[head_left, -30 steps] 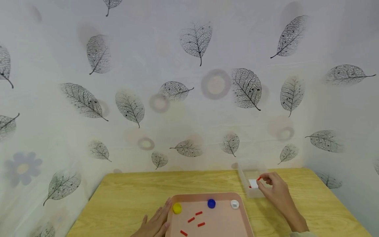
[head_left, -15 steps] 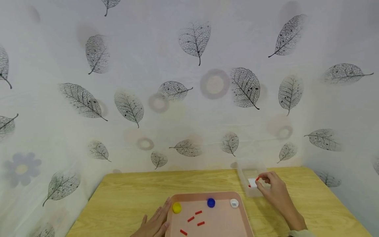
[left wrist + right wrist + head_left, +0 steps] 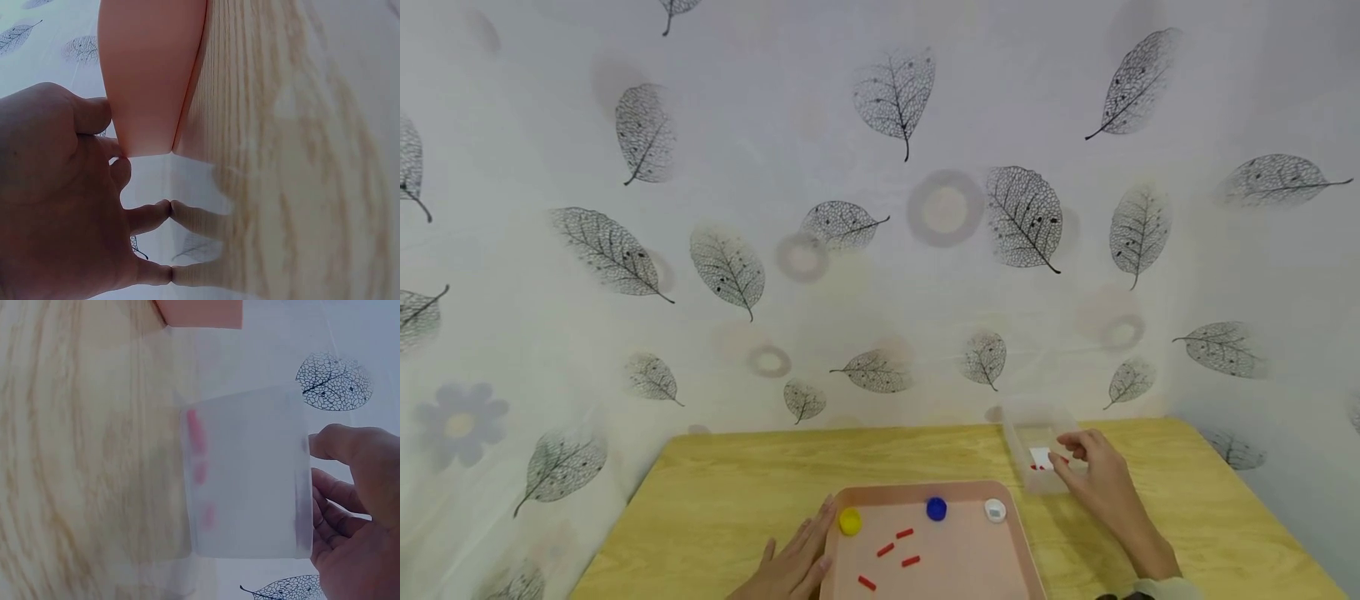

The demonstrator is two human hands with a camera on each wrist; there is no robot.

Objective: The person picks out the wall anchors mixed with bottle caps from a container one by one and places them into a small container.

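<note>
My right hand (image 3: 1096, 471) hovers at the rim of a translucent plastic box (image 3: 1021, 454), thumb and fingers apart with nothing between them. Through the box wall (image 3: 262, 487) in the right wrist view, several small red sticks (image 3: 197, 432) show blurred along the bottom. A white piece (image 3: 1041, 457) also lies inside. My left hand (image 3: 792, 560) touches the left side of a pink tray (image 3: 925, 493) with extended fingers. In the left wrist view, the thumb and a finger meet the tray's wall (image 3: 150, 81), while other fingertips stand on the table.
In the tray lie several red sticks (image 3: 911, 562), a yellow cap (image 3: 850, 522), a blue cap (image 3: 936, 509) and a white round piece (image 3: 995, 511). The wooden table (image 3: 745, 467) ends at a leaf-patterned wall covering (image 3: 880, 275) just behind the box.
The right hand has let go of the red stick it pinched, its thumb and fingers now parted. More red shows inside the box. The left hand stays at the tray.
</note>
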